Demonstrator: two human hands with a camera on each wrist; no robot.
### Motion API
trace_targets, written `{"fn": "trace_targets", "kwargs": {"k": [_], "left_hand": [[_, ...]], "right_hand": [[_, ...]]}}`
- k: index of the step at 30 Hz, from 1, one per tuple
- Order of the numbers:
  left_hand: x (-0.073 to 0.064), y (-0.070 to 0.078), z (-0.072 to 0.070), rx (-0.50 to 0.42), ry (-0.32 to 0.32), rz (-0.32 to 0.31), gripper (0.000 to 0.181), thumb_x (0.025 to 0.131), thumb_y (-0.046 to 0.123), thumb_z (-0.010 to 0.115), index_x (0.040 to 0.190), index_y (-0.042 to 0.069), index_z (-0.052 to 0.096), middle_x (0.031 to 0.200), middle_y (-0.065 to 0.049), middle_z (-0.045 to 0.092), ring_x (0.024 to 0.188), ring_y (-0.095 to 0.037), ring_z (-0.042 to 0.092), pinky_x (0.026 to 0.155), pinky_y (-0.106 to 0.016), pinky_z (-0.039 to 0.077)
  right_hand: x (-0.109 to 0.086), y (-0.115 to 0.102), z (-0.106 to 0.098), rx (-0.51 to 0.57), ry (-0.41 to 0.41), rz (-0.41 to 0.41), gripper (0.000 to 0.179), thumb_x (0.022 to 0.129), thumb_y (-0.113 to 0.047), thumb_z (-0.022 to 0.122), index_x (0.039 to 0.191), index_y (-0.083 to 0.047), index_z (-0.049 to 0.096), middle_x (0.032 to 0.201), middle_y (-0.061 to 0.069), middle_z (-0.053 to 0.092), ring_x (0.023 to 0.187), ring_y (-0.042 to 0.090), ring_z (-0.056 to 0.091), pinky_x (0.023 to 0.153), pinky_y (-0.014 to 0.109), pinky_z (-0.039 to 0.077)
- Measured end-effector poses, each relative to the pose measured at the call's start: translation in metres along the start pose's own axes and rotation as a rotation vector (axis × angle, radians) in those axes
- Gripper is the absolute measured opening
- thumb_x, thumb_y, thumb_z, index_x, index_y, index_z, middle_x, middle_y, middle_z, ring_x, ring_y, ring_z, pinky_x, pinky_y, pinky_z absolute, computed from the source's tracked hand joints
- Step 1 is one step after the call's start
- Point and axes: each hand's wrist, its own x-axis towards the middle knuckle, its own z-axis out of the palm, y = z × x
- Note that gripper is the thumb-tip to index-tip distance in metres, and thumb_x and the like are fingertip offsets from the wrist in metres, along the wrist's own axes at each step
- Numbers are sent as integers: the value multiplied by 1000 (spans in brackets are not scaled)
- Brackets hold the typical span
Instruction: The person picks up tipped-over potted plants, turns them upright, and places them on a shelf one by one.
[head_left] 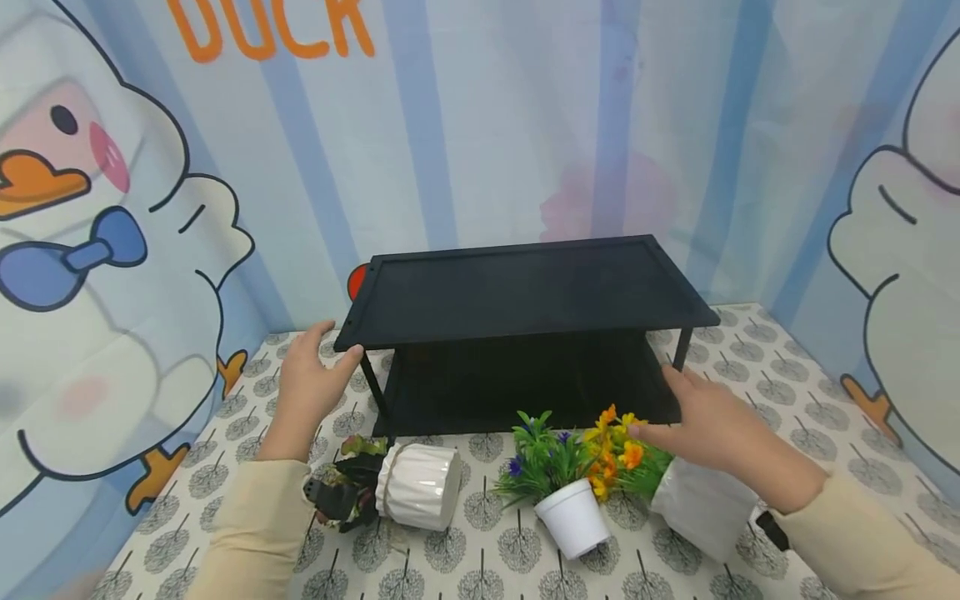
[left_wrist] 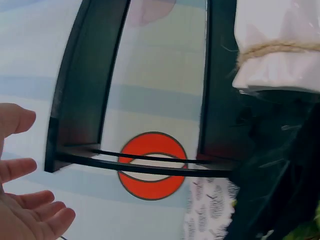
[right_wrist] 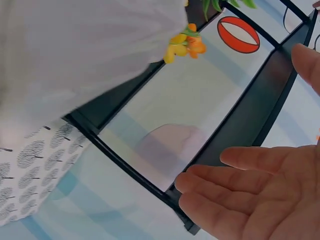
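A black two-tier shelf (head_left: 525,287) stands on the patterned cloth against the backdrop. My left hand (head_left: 311,379) is beside its front left corner, fingers spread, holding nothing; the left wrist view shows the fingers (left_wrist: 45,200) apart from the frame. Near the front right leg is my right hand (head_left: 708,421), fingers extended; whether it touches the shelf I cannot tell. A ribbed white pot (head_left: 423,487) with a twine band and dark plant lies on its side at left. A small white pot (head_left: 573,517) with purple flowers leans in the middle. Under my right hand lies a larger white pot (head_left: 705,508) with yellow-orange flowers.
A tree-print cloth (head_left: 483,558) covers the table. Behind it hangs a striped backdrop (head_left: 495,125) with duck drawings at both sides. A dark band (head_left: 772,531) shows at my right wrist.
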Motion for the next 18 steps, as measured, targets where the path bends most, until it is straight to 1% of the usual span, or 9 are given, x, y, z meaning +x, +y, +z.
{"fn": "trace_targets", "kwargs": {"k": [2, 6, 9, 13, 18], "left_hand": [[1, -4, 2, -26, 5, -14, 62, 93, 36, 53, 145, 11, 31, 147, -20, 28, 132, -40, 29, 101, -57, 32], [2, -8, 9, -74, 29, -17, 58, 93, 34, 53, 143, 12, 35, 145, -19, 32, 129, -39, 35, 98, -53, 38], [4, -10, 14, -104, 33, -22, 55, 94, 33, 52, 142, 12, 36, 144, -19, 33, 128, -39, 36, 98, -52, 38], [6, -11, 19, -143, 31, -34, 54, 94, 33, 51, 142, 13, 37, 143, -20, 34, 128, -38, 36, 100, -49, 38], [9, -10, 22, -185, 39, -6, 52, 95, 34, 50, 141, 13, 39, 142, -18, 37, 128, -38, 37, 102, -45, 38]], "right_hand": [[0, 4, 2, -1, -9, 7, 116, 72, -77, 52, 143, 9, 21, 138, 38, 30, 120, 55, 34, 86, 64, 38], [-3, 10, 7, -8, -25, 26, 116, 71, -76, 55, 143, 9, 21, 137, 39, 30, 120, 56, 32, 86, 66, 37], [-5, 12, 12, -5, -42, 38, 118, 69, -75, 58, 141, 11, 23, 136, 40, 29, 119, 58, 32, 86, 67, 36], [-6, 15, 17, 10, -71, 61, 119, 67, -73, 61, 140, 13, 25, 135, 40, 31, 117, 57, 35, 86, 65, 38], [-6, 19, 20, 20, -95, 82, 120, 65, -70, 65, 139, 15, 24, 136, 41, 29, 117, 57, 35, 86, 65, 38]]}}
